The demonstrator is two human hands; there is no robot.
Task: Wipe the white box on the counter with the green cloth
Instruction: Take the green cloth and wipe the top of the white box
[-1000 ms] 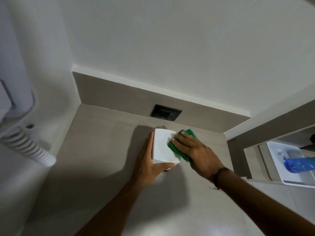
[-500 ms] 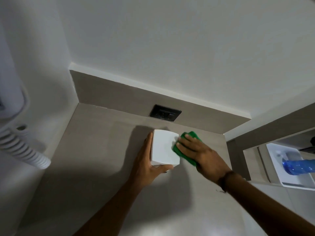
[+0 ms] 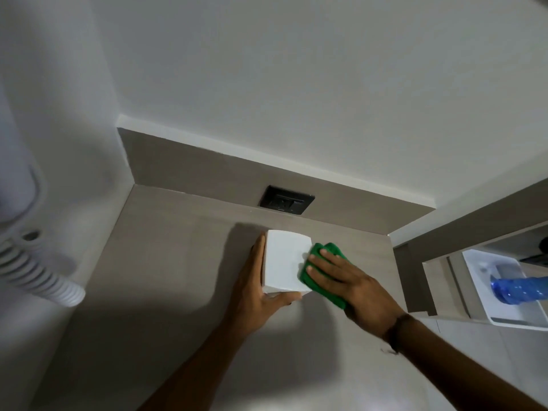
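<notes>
A white box [image 3: 283,259] stands on the grey counter [image 3: 166,277] near the back wall. My left hand [image 3: 256,287] grips it from the left side, thumb under its near edge. My right hand [image 3: 353,281] presses a folded green cloth [image 3: 321,272] flat against the box's right side, fingers spread over the cloth. Most of the cloth is hidden under that hand.
A black wall socket [image 3: 287,200] sits in the backsplash just behind the box. A white ribbed hose [image 3: 38,277] and white appliance hang at the left. At the right, a lower white basin [image 3: 501,292] holds a blue plastic bottle [image 3: 522,287].
My right hand has slid the green cloth from the top right of the box down along its right side. My left hand keeps the same hold on the box.
</notes>
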